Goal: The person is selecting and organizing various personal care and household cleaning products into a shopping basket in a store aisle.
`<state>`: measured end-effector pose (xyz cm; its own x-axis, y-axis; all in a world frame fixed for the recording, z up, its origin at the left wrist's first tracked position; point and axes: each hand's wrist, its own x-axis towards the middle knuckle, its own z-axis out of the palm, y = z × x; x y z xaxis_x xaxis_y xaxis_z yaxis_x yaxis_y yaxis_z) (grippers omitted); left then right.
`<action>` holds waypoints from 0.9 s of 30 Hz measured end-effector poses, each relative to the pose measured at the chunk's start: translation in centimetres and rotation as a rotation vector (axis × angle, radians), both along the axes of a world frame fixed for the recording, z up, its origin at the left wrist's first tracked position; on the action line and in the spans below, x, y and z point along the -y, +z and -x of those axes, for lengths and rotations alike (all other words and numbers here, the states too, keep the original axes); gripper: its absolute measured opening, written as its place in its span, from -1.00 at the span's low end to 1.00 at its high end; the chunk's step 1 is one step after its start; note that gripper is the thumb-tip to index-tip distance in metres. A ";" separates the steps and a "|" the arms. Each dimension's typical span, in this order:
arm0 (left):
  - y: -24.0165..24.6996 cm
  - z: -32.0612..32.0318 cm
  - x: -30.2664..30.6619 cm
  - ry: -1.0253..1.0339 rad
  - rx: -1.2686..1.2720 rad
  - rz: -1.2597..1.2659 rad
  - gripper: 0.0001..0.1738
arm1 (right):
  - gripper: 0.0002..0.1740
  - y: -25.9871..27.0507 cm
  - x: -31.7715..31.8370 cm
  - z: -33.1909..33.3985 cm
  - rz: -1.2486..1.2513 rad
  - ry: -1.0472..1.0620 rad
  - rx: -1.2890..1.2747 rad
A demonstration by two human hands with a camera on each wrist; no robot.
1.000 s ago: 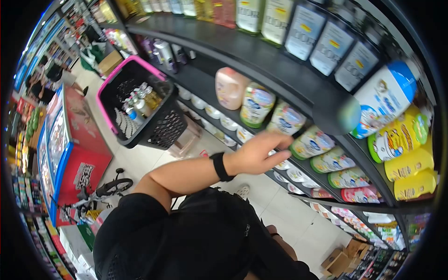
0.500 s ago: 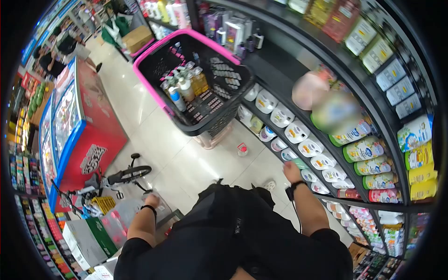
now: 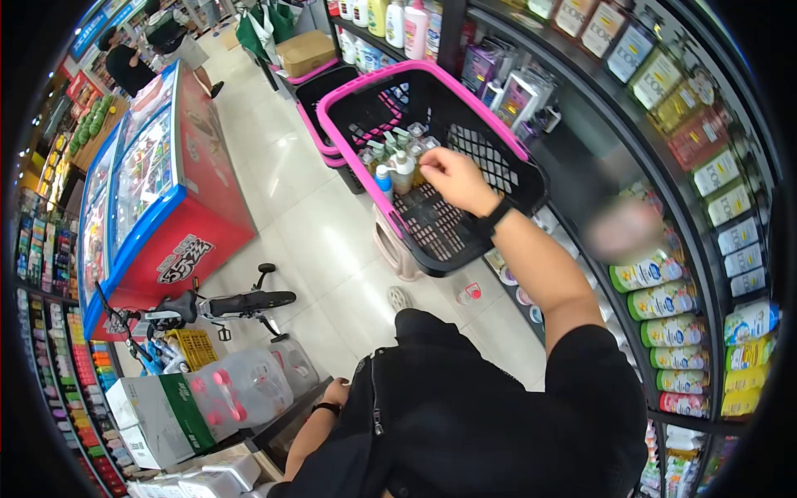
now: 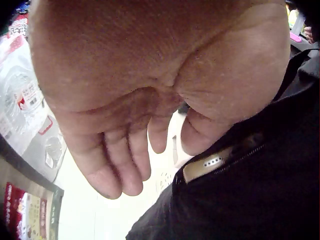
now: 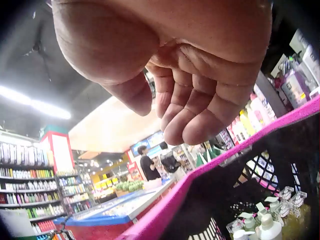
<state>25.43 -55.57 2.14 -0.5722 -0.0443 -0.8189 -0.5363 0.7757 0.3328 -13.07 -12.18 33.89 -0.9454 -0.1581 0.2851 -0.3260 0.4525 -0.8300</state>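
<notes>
My right hand (image 3: pixel 458 181) is over the black basket with a pink rim (image 3: pixel 491 119). In the right wrist view its fingers (image 5: pixel 202 127) bend loosely, with nothing between them and the thumb. Pump bottles (image 3: pixel 402 170) stand grouped in the basket, among them a white one and a blue-capped one; clear pump tops (image 5: pixel 287 200) show in the right wrist view. My left hand (image 3: pixel 336 391) hangs low beside my body. Its fingers (image 4: pixel 117 170) are relaxed and hold nothing, close to the black clothing (image 4: pixel 260 190).
Shelves on the right hold rows of bottles (image 3: pixel 664 303). A second black and pink basket (image 3: pixel 328 91) sits behind the first. To the left are a red and blue chest freezer (image 3: pixel 195 224), a small bike (image 3: pixel 249 304) and boxes (image 3: pixel 158 415). Two people (image 3: pixel 129 66) stand far back.
My right hand went from the shelf bottles, down to my side, then over the basket, empty. My view turned, bringing the basket closer. The left hand, visible at half a second ago, stays low.
</notes>
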 end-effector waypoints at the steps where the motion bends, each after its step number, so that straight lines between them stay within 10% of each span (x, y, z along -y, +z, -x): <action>1: 0.6 0.7 0.4 0.052 -0.007 0.012 -0.42 | -0.79 -1.4 1.1 2.6 -0.073 0.017 0.034; 4: 2.5 0.9 4.3 -0.184 -0.321 -0.019 -0.56 | -0.78 -7.9 3.7 9.9 -0.233 0.071 0.086; 17: -0.6 6.9 17.0 0.044 -0.135 0.154 -0.51 | -0.43 -25.1 10.3 17.7 -0.595 -0.101 0.342; 23: 13.4 26.6 9.9 0.214 -0.215 0.081 -0.50 | -0.49 -23.6 11.0 19.1 -0.875 -0.085 0.431; 27: 10.9 35.9 11.2 0.221 -0.256 -0.124 -0.56 | -0.48 -24.6 9.7 19.0 -0.819 -0.092 0.501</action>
